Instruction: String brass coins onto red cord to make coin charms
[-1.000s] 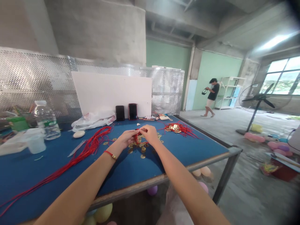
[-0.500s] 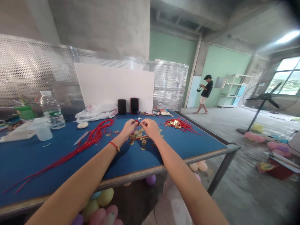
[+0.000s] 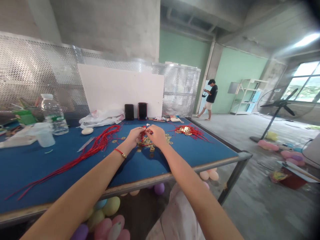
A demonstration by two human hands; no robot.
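My left hand and my right hand meet over the middle of the blue table, fingertips pinched on a red cord. A knot or small piece at the fingertips is too small to make out. Below the hands lies a loose pile of brass-coloured coins with holes. To the left stretches a long bundle of red cords, with a flat clear strip beside it. On the right sits a heap of coins strung on red cords. A red bracelet circles my left wrist.
Two dark phone-like devices lean on a white board. A water bottle, a plastic cup, a white stone-like object and a plastic bag stand left. Balloons lie underneath; a person and a fan are beyond.
My right hand has turned and closed in on the left, and the red cord now hangs visibly between them. The person in the background has moved left. The view has shifted slightly.
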